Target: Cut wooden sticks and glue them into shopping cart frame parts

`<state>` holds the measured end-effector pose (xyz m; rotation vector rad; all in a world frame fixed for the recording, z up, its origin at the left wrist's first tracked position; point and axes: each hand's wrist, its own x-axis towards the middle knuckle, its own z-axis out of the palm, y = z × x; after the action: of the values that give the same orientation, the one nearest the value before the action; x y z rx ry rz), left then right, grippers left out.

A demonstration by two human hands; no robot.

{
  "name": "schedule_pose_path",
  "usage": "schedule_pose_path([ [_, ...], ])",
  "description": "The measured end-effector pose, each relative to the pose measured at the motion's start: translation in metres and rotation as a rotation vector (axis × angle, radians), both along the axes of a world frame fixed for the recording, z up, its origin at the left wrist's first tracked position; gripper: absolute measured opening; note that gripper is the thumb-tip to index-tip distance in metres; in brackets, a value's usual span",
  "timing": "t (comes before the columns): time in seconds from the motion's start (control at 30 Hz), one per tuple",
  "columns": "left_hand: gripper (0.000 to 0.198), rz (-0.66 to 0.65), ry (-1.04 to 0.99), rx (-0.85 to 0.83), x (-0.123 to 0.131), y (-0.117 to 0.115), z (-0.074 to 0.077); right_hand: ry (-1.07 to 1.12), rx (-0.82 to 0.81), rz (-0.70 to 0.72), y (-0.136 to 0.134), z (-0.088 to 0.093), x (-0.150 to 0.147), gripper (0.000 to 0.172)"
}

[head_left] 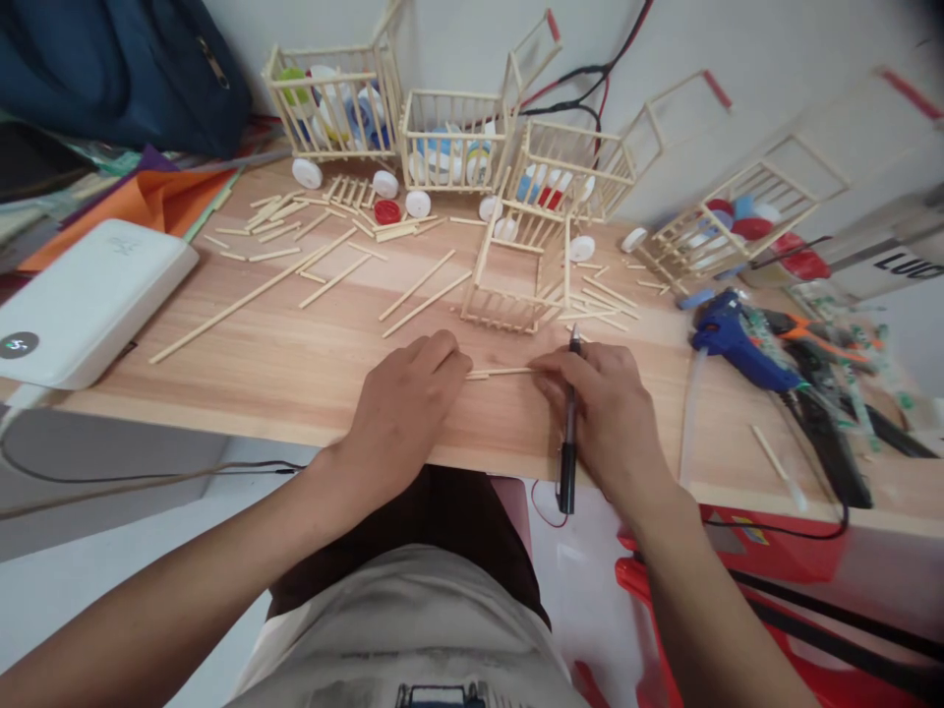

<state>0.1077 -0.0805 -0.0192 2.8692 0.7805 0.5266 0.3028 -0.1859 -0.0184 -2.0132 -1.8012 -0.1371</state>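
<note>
Near the table's front edge, my left hand (413, 403) is closed with its fingertips on the end of a short wooden stick (479, 377). My right hand (609, 413) pinches the other end of a longer thin wooden stick (510, 371), which overlaps the short one side by side. A black pen (568, 433) is also tucked in my right hand, its tip pointing away from me. Just beyond my hands stands a small cart frame (508, 300) built of sticks, without wheels. Fingertips of my left hand are partly hidden.
Loose sticks (415, 285) lie across the table (295, 398). Several finished stick carts (457, 98) with bottle caps inside stand along the wall. A blue glue gun (744, 339) and pliers lie right; a white power bank (103, 295) and a blue bag (125, 79) are left.
</note>
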Motion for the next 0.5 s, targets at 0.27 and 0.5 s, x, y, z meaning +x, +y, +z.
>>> schedule_pose_path([
  [0.27,0.019,-0.049,-0.063,0.000,-0.003,0.004,0.000,-0.006,-0.093,0.124,0.012,0.004,0.019,0.013],
  [0.5,0.016,-0.053,-0.135,0.016,-0.004,0.005,0.001,-0.027,-0.058,0.125,0.011,0.002,0.022,0.013],
])
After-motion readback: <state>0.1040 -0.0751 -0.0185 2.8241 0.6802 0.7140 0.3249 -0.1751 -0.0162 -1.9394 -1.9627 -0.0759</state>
